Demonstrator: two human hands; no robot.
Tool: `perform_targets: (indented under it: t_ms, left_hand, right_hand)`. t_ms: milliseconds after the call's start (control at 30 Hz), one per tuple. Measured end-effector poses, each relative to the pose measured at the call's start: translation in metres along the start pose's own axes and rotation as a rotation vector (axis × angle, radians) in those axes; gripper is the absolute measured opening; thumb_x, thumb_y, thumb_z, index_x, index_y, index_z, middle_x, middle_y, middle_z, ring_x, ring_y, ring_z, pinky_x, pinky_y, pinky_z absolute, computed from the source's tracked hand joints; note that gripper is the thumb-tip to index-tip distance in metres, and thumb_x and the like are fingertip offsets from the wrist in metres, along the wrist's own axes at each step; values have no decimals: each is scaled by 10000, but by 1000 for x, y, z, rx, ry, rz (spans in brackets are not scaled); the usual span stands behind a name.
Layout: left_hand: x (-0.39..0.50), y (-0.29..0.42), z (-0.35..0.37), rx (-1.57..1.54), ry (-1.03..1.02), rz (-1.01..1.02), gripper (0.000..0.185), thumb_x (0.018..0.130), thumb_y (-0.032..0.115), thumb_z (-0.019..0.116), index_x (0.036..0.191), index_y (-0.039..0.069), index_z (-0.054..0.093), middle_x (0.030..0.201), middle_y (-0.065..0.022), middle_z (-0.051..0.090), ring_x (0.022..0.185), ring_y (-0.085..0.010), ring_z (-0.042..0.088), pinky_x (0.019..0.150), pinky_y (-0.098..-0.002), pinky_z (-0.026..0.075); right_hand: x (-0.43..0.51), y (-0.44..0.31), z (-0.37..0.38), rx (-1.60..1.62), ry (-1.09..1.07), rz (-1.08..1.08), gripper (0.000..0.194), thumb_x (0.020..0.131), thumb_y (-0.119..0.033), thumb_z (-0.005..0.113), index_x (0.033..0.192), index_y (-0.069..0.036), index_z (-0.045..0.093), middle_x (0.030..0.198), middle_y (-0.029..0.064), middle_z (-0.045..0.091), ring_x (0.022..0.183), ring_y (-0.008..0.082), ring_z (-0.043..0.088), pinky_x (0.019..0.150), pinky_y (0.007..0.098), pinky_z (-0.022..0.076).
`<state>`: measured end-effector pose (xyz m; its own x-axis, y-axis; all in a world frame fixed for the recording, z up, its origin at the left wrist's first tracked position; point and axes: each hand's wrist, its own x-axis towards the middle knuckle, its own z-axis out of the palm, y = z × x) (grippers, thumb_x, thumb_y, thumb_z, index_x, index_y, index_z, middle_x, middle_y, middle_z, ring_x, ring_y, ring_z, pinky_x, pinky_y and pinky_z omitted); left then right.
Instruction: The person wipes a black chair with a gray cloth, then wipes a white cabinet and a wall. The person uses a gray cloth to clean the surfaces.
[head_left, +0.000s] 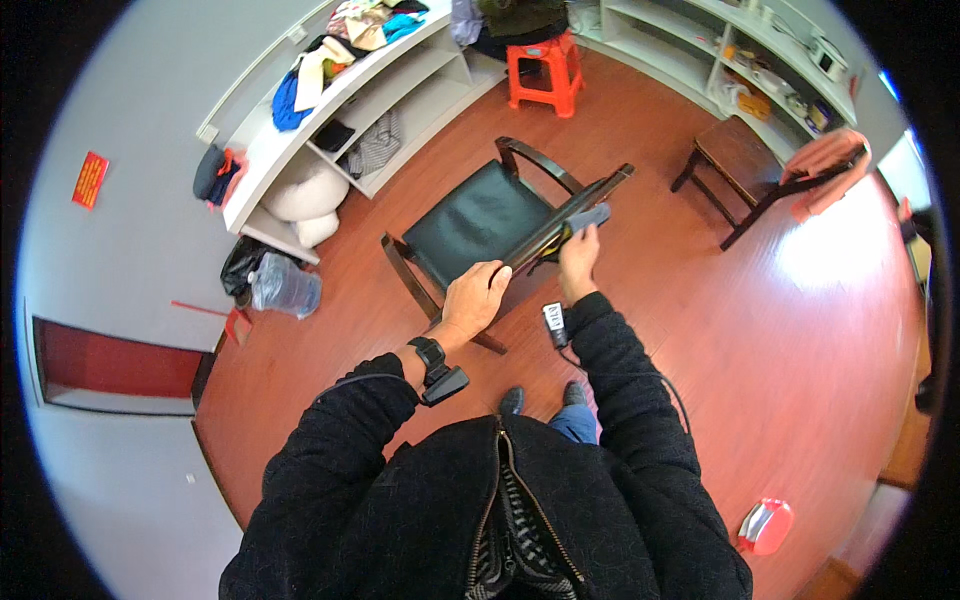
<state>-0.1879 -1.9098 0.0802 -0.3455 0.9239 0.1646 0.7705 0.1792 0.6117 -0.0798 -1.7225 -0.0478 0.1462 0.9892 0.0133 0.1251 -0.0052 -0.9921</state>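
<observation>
A dark wooden armchair with a black padded seat (480, 217) stands before me, its backrest (574, 208) towards me. My left hand (474, 300) grips the near left end of the backrest's top rail. In my right hand (580, 262) is a grey cloth (589, 217), held against the near side of the backrest, towards its right end. Something dark and yellow shows below the cloth, too small to make out. A device with a cable (555, 326) hangs by my right wrist, and a black strapped device (435, 371) sits on my left wrist.
A wooden chair (735, 157) with a pink cloth over its back stands at right. Behind the armchair are a red plastic stool (544, 75) and white shelves (397, 82) with clothes. A clear water jug (285, 285) lies at left. A red container (766, 526) rests on the floor, lower right.
</observation>
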Motion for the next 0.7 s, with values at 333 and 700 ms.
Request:
perform_targets:
  t_ms: [333, 700]
  left_hand:
    - [-1, 3, -8, 78, 20, -127, 478, 1065, 450, 544, 1123, 18, 740, 1123, -192, 737, 1032, -400, 701, 903, -463, 554]
    - [-4, 9, -9, -32, 124, -77, 429, 1058, 393, 578, 1043, 2, 753, 1009, -194, 739, 930, -398, 708, 826, -443, 555]
  right_hand:
    - [90, -2, -26, 311, -40, 14, 214, 1056, -66, 482, 1193, 65, 580, 1150, 236, 689, 1044, 380, 648, 927, 411, 489]
    - [-70, 35, 25, 351, -321, 349, 266, 991, 0, 496, 1233, 45, 597, 1140, 150, 698, 1023, 250, 650, 927, 382, 531]
